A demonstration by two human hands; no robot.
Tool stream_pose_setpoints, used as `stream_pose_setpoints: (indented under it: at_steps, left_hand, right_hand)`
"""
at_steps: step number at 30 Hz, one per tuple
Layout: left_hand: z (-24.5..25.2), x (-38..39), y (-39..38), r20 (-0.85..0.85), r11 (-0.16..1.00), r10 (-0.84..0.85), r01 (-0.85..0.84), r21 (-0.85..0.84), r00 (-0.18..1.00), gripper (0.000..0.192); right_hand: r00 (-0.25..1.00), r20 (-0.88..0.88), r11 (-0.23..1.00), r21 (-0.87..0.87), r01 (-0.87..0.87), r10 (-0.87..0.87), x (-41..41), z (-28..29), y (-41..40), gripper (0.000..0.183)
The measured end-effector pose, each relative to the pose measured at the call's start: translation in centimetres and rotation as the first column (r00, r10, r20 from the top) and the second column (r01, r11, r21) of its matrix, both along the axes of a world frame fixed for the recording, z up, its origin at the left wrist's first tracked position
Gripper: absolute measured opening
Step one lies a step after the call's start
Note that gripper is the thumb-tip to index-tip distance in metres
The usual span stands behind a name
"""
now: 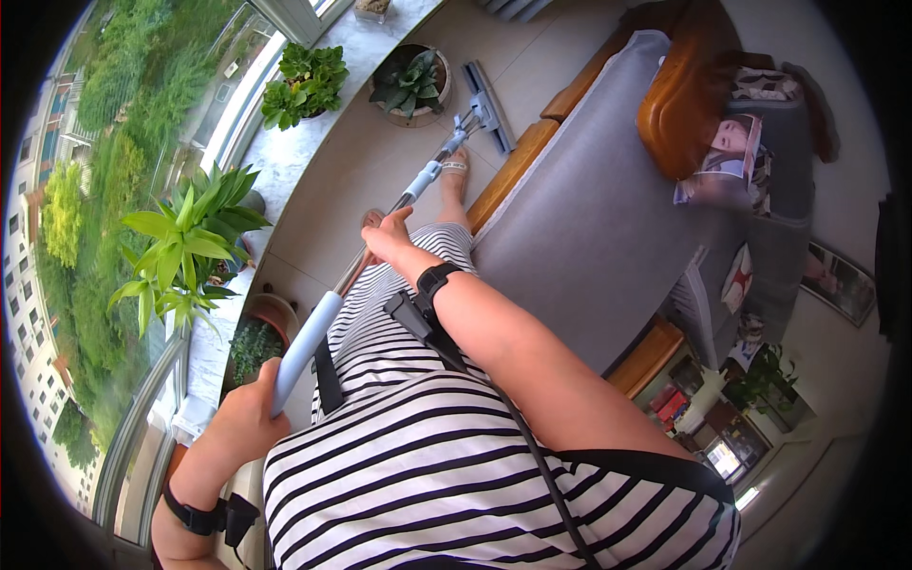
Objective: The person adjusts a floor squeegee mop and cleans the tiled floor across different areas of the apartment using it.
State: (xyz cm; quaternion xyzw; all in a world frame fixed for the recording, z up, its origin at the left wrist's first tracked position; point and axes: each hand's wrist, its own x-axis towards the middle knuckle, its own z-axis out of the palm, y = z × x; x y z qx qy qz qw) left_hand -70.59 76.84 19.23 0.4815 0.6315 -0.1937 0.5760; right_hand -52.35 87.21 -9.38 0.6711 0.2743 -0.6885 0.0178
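A sponge mop with a light blue and metal handle (306, 349) runs from lower left up to its grey flat head (491, 114), which lies on the tiled floor. My left hand (246, 413) is closed around the end of the light blue grip. Farther down the shaft, my right hand (388, 235) holds the bare metal pole. Both wrists bear black straps. The mop head lies between a potted succulent (410, 85) and the wooden base of a grey-covered sofa (584, 192). A sandalled foot (454, 167) stands just below the mop head.
Left of me runs a marble windowsill (292, 153) with a leafy potted plant (189, 242) and a smaller one (303, 82). Another potted plant (256, 349) stands on the floor beneath it. The sofa's rounded wooden armrest (670, 107) is at the upper right. A black cable hangs across my striped clothing.
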Motion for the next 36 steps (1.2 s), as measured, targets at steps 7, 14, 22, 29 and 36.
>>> stream_pose_setpoints:
  at_steps: [7, 14, 22, 29, 36]
  left_hand:
    - [5.6, -1.3, 2.2, -0.157, 0.994, -0.105, 0.103, -0.017, 0.982, 0.06]
    - [7.5, -0.6, 2.1, -0.096, 0.997, 0.06, -0.054, 0.059, 0.994, 0.059]
    - [3.0, 1.0, 3.5, 0.067, 0.951, 0.227, -0.236, 0.202, 0.972, 0.056]
    - [-0.3, 8.1, 9.3, 0.118, 0.845, 0.423, -0.438, 0.305, 0.898, 0.047]
    - [1.0, 5.8, 10.4, -0.347, 0.116, 0.332, 0.328, 0.938, 0.877, 0.026]
  right_hand:
    - [0.949, -0.263, 0.973, -0.196, 0.125, -0.175, -1.9, 3.9, -1.6, 0.1]
    - [0.882, -0.2, 0.904, -0.097, 0.416, -0.427, -1.4, 2.2, -4.5, 0.06]
    - [0.877, -0.227, 0.902, -0.024, 0.43, -0.424, 1.7, -1.4, 0.6, 0.088]
    - [0.643, -0.335, 0.719, -0.198, 0.667, -0.689, 6.8, -6.1, 2.3, 0.04]
    - [0.372, -0.731, 0.686, -0.177, 0.706, -0.572, 23.5, -7.6, 5.3, 0.003]
